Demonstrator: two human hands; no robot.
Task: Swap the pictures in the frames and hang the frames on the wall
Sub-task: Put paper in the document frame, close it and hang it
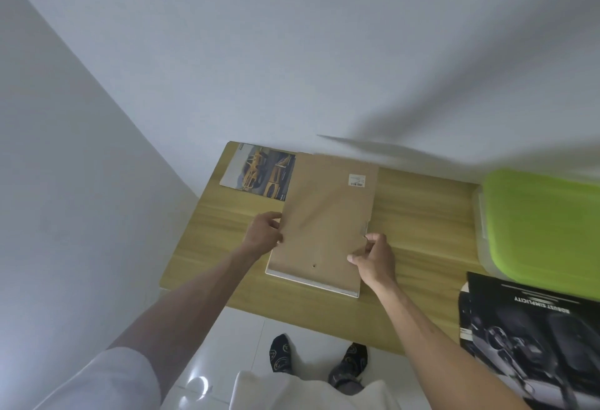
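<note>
A picture frame (311, 283) with a white rim lies face down in the middle of the wooden table (422, 214). Its brown backing board (328, 214) faces up, with a small white label near the far right corner and a small hole near the near edge. My left hand (264, 231) grips the board's left edge. My right hand (373, 258) pinches the right edge beside a small metal tab. A loose picture of yellow cars (259, 174) lies at the table's far left corner, partly under the board.
A container with a lime-green lid (545, 231) stands at the table's right side. A dark black-and-white poster (535, 338) lies at the near right corner. White walls rise behind and to the left. My feet stand on white floor tiles (227, 344).
</note>
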